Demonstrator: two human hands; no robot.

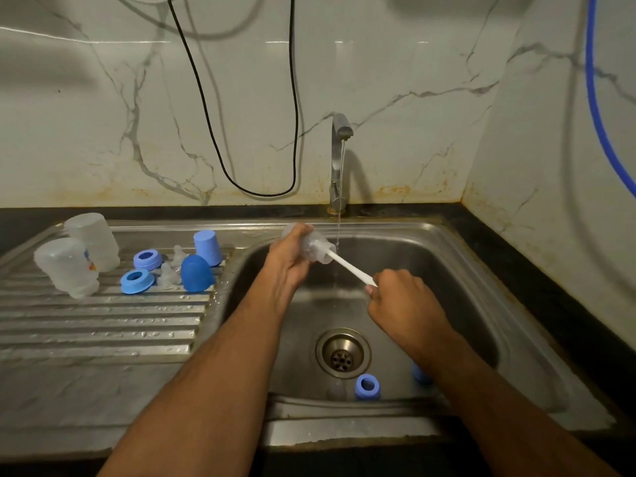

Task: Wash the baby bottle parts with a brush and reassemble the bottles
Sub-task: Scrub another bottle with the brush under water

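Nearest me, a blue ring (pixel 367 386) lies in the sink (pixel 481 270). My left hand (pixel 290 258) grips the bottle (pixel 315 246); my right hand (pixel 401 297) clamps the brush handle (pixel 351 266), far under the tap. Risk (wet plastic): bottle slipping.

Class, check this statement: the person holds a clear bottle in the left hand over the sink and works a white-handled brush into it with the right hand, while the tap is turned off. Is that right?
Not quite. The head view shows the tap running, a thin stream falling into the sink. The rest holds: the left hand grips the clear bottle, and the right hand holds the white-handled brush pushed into it.
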